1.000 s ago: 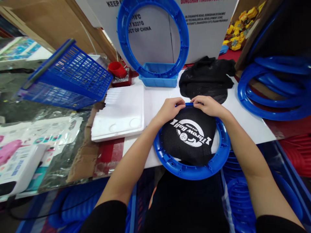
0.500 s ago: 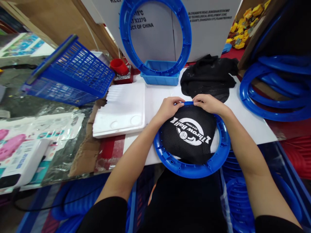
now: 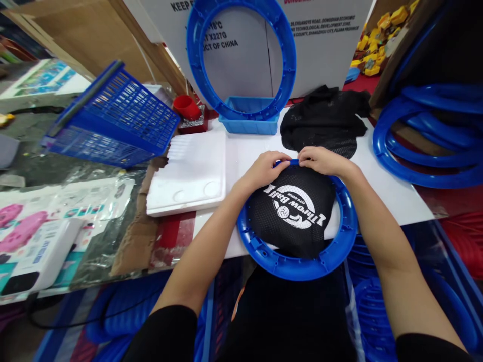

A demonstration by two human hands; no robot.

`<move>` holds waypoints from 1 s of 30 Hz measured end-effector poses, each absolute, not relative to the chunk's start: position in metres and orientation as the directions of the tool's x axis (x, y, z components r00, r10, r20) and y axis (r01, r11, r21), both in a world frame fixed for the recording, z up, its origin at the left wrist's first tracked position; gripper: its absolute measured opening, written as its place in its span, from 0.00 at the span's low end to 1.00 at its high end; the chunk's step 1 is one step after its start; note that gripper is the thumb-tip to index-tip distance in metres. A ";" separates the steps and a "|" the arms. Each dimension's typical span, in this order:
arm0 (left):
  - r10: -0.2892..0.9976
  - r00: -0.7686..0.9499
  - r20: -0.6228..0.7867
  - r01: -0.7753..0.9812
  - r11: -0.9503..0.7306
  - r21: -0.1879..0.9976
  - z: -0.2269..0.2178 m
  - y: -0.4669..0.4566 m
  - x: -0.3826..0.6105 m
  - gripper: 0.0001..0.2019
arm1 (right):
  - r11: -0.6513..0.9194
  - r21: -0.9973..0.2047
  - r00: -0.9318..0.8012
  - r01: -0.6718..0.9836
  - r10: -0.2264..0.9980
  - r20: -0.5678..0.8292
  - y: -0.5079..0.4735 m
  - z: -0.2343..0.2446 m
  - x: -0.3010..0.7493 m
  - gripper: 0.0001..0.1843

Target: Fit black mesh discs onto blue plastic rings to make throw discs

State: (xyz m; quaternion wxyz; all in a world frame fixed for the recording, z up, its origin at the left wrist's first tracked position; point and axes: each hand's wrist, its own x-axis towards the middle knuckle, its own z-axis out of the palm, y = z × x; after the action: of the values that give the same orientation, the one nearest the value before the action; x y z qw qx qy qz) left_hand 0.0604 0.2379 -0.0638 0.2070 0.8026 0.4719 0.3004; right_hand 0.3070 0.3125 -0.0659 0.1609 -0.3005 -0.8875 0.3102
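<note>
A blue plastic ring (image 3: pixel 298 265) lies flat on the white table top (image 3: pixel 388 193), hanging partly over the near edge. A black mesh net (image 3: pixel 292 211) with a white "Throw Ball" print is draped across it. My left hand (image 3: pixel 262 171) and my right hand (image 3: pixel 320 161) are side by side at the ring's far rim, both pinching the net's edge onto the rim, fingers curled.
A second blue ring (image 3: pixel 241 55) stands upright in a small blue tray (image 3: pixel 247 118) at the back. A pile of black nets (image 3: pixel 324 120) lies behind my hands. A white foam tray (image 3: pixel 188 173), a tilted blue basket (image 3: pixel 113 118), a red cup (image 3: pixel 186 106) and stacked blue rings (image 3: pixel 430 141) surround the spot.
My hands stay at the ring's far rim, with the fingers shifting slightly along the net's edge. The view has drifted a little.
</note>
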 end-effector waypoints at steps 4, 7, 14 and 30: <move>0.869 0.428 0.247 0.649 -0.486 0.585 -0.057 0.236 0.072 0.09 | 0.591 -0.711 -0.789 0.380 0.609 0.085 0.315 -0.064 0.315 0.14; 0.907 0.379 0.184 0.605 -0.393 0.692 -0.059 0.238 0.078 0.09 | 0.539 -0.765 -0.821 0.354 0.571 0.023 0.316 -0.058 0.320 0.15; 0.932 0.309 0.187 0.488 -0.325 0.810 -0.066 0.241 0.082 0.09 | 0.608 -0.691 -0.809 0.391 0.585 0.057 0.302 -0.055 0.317 0.12; 0.899 0.430 0.081 0.851 -0.434 0.296 -0.046 0.215 0.074 0.15 | 0.528 -0.721 -0.607 0.449 0.772 0.188 0.291 -0.029 0.363 0.13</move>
State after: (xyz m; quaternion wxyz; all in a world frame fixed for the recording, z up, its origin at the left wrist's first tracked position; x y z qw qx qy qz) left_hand 0.0742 0.2148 -0.0465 0.1057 0.8391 0.5214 0.1138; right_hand 0.3634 0.2913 -0.0290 0.2522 -0.3647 -0.8369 0.3209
